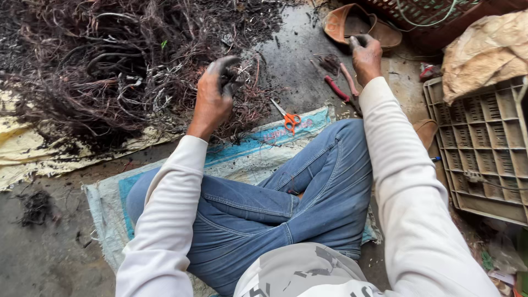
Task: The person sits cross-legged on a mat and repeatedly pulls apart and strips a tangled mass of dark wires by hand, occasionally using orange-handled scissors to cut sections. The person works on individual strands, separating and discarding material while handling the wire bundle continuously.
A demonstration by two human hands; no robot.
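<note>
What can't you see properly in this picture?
Head view:
- What the left hand grips: its curled fingers cover it.
- The right hand fingertips: bent away, so what they touch is unclear.
- The crate: cut off by the right edge, partly under a sack.
- The wire pile: runs past the top edge.
- The pliers: their jaws are too small to tell.

Tangled dark wires [121, 66] heaped (sprawling) on floor.

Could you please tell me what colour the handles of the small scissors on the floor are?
Orange, seen in the head view: the scissors lie on the sack.
</note>
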